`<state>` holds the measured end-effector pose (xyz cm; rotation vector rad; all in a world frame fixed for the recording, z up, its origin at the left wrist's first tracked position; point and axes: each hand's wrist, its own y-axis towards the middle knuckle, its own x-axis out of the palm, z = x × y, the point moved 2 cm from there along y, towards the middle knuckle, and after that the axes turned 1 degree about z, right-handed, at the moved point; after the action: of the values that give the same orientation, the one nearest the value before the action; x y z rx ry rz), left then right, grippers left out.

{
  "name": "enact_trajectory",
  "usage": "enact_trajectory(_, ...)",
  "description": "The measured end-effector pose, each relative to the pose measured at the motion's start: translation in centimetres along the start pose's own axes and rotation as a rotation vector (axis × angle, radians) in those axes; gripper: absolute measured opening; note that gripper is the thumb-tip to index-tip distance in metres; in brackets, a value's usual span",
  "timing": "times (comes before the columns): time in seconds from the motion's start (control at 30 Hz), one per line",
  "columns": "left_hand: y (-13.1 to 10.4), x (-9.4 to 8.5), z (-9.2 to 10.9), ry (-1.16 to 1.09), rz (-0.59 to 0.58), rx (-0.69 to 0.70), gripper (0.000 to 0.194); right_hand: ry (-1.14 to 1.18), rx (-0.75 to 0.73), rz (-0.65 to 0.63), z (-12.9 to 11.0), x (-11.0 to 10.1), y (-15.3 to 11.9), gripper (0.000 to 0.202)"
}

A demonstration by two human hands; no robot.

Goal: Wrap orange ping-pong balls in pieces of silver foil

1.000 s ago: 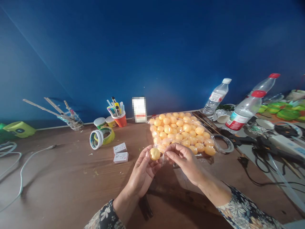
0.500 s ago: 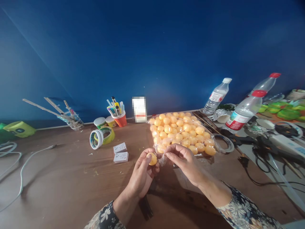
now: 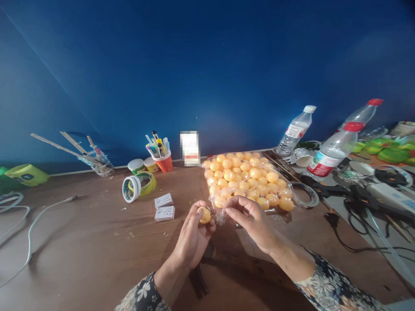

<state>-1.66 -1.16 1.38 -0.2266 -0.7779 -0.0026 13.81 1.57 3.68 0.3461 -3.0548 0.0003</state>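
Note:
My left hand (image 3: 194,235) is closed around an orange ping-pong ball (image 3: 205,215), holding it between thumb and fingers. Dark marks show along the ball's upper edge. Just to its right, my right hand (image 3: 248,216) is closed in a pinch, thumb against forefinger. Crinkled clear film lies right at those fingertips; whether they grip it or something tiny, I cannot tell. Behind both hands lies a clear plastic bag (image 3: 212,199) filled with several similar orange balls (image 3: 252,183).
Two small white boxes (image 3: 164,213) lie left of my hands. Tape rolls (image 3: 147,183) and an orange cup of pens (image 3: 164,162) stand behind them. At right are bottles (image 3: 330,153), a clear tape roll (image 3: 308,196) and black cables (image 3: 343,242). A white cable (image 3: 30,237) crosses the left side.
The ball has turned in my left hand and shifted slightly left, so dark marks now show on it. My right hand stays almost still.

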Motion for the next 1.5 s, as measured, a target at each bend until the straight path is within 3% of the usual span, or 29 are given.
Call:
enact_trajectory(0.13, 0.1, 0.3, 0.1, 0.002, -0.005, 0.046, 0.022, 0.015, 0.011, -0.001, 0.2, 0.1, 0.0, 0.014)
enact_trajectory(0.33, 0.1, 0.3, 0.0, 0.046, -0.021, 0.008, 0.030, 0.033, 0.015, -0.013, 0.4, 0.1, 0.0, 0.015)
enact_trajectory(1.0, 0.1, 0.5, 0.1, -0.038, -0.043, 0.018, 0.028, 0.045, 0.001, -0.023, 0.4, 0.1, 0.0, 0.017)
enact_trajectory(1.1, 0.2, 0.5, 0.0, -0.027, -0.075, 0.006, 0.031, -0.089, -0.095, -0.028, 0.0, 0.2, -0.2, 0.009)
enact_trajectory(1.2, 0.2, 0.5, -0.1, -0.001, -0.093, 0.010, 0.031, -0.339, -0.298, -0.021, -0.7, 0.3, -0.7, 0.008)
enact_trajectory(1.37, 0.2, 0.3, 0.0, 0.007, -0.058, 0.042, 0.025, -0.501, -0.530, 0.189, -1.1, 0.2, -1.4, 0.024)
enact_trajectory(1.4, 0.2, 0.4, 0.0, 0.009, -0.055, 0.047, 0.024, -0.527, -0.549, 0.189, -1.2, 0.3, -1.4, 0.028)
enact_trajectory(1.5, 0.1, 0.6, 0.1, 0.028, -0.058, 0.050, 0.022, -0.655, -0.574, 0.021, -1.4, 0.5, -1.2, 0.028)
